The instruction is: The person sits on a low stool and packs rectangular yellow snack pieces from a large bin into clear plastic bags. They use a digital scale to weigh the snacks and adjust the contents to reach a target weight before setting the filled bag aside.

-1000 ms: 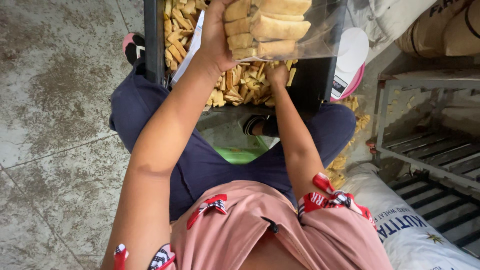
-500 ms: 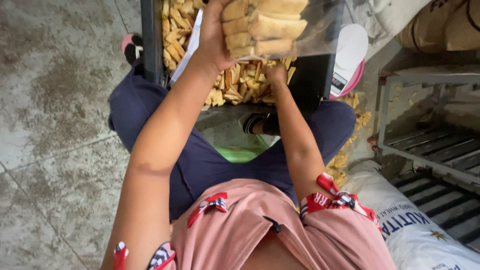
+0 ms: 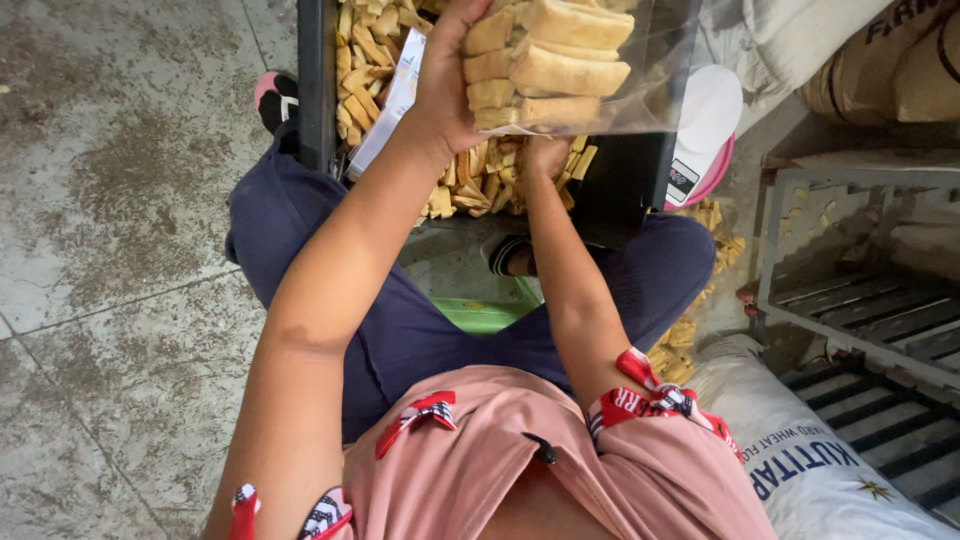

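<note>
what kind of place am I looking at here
Probably a small snack-making or packing workshop: a black tray heaped with fried sticks, the left hand holding a clear bag of them, flour sacks beside metal racks.

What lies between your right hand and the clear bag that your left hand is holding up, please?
Nothing: the head view shows the right hand directly beneath the clear bag of tan snack sticks that the left hand holds, above the loose sticks in the black crate.
</note>
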